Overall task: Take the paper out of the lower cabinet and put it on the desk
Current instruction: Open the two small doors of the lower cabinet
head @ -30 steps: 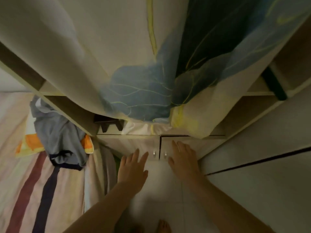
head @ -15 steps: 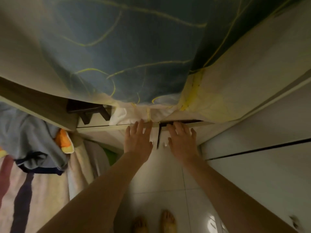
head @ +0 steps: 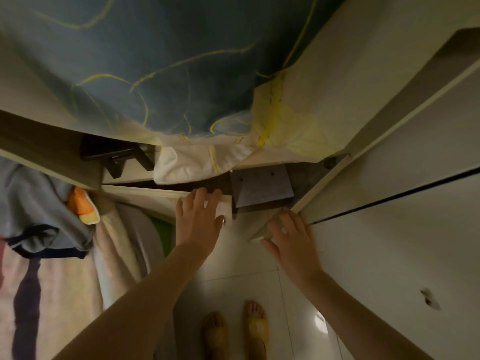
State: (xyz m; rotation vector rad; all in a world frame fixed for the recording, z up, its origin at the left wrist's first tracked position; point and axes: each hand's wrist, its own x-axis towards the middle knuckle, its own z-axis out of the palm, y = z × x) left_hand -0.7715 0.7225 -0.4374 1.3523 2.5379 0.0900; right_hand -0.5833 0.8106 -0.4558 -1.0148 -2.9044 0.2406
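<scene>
Cloth cover [head: 161,74], blue with yellow lines, hangs over the shelving above and fills the upper view; its pale hem drapes down to just above the lower cabinet [head: 304,175].

Bed [head: 52,268] at left, striped sheet, grey garment heaped on it. Tiled floor [head: 233,255] below, bare feet visible.

Lower cabinet: right door [head: 270,224] swung out wide, left door [head: 166,201] ajar. Interior exposed on the right side.

Left hand [head: 197,219]: flat on the left door, fingers spread and hooked over its top edge; holds nothing else.

Right hand [head: 291,240]: against the edge of the right door, fingers apart, not closed round anything.

Paper [head: 262,185]: pale sheet, lying inside the cabinet, between the two doors, just beyond both hands. Untouched.

Progress, judged: opening step nearly complete. Left to do: reach in, grasp the paper, lift it out, carry to the bench. No bench in view. Early stage.
</scene>
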